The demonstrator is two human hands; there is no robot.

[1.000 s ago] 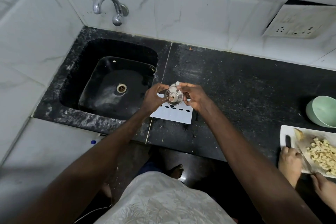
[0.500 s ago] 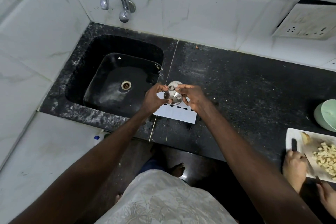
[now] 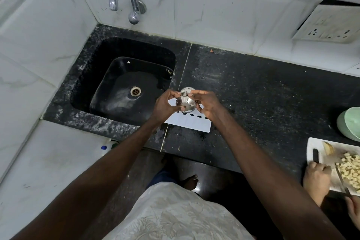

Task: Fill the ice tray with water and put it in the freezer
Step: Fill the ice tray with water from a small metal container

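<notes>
A white ice tray (image 3: 191, 123) with a row of dark oval holes lies flat on the black counter (image 3: 263, 93), just right of the sink (image 3: 124, 84). Above it my left hand (image 3: 165, 104) and my right hand (image 3: 207, 103) together hold a small shiny steel funnel-shaped piece (image 3: 185, 105) by its rim. Behind it, a second round metal part (image 3: 186, 90) peeks out between my fingertips. My hands hide the tray's far edge. The chrome tap (image 3: 127, 5) on the wall is not running.
Another person's hands (image 3: 316, 179) chop pale cubes with a knife on a white board (image 3: 313, 146) at the right edge. A green bowl (image 3: 349, 122) lies behind it. A wall socket (image 3: 329, 25) is at the upper right. A white bottle (image 3: 109, 146) stands below the counter's front edge.
My hands have stayed over the tray and turned the steel piece slightly. My head has shifted, so the sink and counter sit a little further right in view.
</notes>
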